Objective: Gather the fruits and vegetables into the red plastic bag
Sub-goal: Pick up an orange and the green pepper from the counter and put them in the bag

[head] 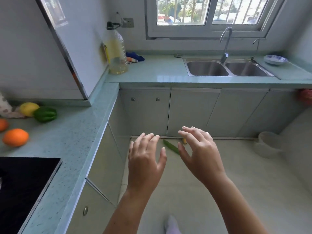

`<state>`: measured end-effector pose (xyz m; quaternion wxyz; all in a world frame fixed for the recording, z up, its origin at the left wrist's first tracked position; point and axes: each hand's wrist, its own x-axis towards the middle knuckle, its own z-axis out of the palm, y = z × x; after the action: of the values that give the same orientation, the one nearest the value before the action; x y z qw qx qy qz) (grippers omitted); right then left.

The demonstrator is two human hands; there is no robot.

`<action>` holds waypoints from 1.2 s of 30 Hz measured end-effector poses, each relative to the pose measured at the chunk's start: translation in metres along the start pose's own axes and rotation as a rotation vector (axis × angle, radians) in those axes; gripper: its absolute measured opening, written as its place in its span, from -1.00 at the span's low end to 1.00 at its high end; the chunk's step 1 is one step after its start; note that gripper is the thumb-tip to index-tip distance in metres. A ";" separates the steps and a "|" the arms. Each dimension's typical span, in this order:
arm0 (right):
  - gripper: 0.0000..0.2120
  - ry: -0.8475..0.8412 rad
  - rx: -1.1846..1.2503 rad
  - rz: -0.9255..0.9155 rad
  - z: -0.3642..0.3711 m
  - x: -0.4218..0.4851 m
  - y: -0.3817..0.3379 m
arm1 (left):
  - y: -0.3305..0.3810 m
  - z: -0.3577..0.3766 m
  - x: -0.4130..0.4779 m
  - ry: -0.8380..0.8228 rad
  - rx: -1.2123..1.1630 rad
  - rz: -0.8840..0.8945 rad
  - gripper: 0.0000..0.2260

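Hovering above floor (219, 191), left hand (145, 162) and right hand (200, 152) spread, holding nothing; green vegetable (170, 146) lying between.

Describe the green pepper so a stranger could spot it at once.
Find the black stovetop on the left counter. Past it, toward the wall, fruit lies loose: two oranges, a lemon, and the pepper beside the lemon. It is the only green, ridged one there.

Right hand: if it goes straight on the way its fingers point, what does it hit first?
Right hand: probably the yellow item on the floor, just past its fingertips. The green vegetable lies slightly left of that line. Depth is unclear.
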<state>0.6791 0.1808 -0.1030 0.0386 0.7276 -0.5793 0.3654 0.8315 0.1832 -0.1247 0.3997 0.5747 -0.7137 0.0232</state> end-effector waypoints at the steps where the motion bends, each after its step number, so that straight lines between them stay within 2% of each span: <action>1: -0.66 -0.017 0.012 -0.009 0.009 0.011 0.007 | -0.005 0.008 0.009 -0.009 0.018 -0.016 -0.65; 8: -0.66 -0.084 0.104 -0.099 0.057 0.103 0.037 | -0.022 0.048 0.087 -0.005 0.102 -0.103 -0.63; 16: -0.67 -0.198 0.232 -0.239 0.119 0.160 0.016 | -0.085 0.042 0.111 0.061 0.238 -0.300 -0.63; 27: -0.66 -0.313 0.252 -0.394 0.224 0.227 -0.062 | -0.210 0.018 0.146 0.132 0.296 -0.433 -0.64; 36: -0.64 -0.427 0.285 -0.555 0.311 0.281 -0.166 | -0.332 -0.032 0.163 0.186 0.331 -0.590 -0.60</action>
<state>0.9924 -0.1434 -0.1070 -0.0872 0.9146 -0.2986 0.2581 1.1240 -0.0442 -0.1474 0.3541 0.8086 -0.4640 0.0743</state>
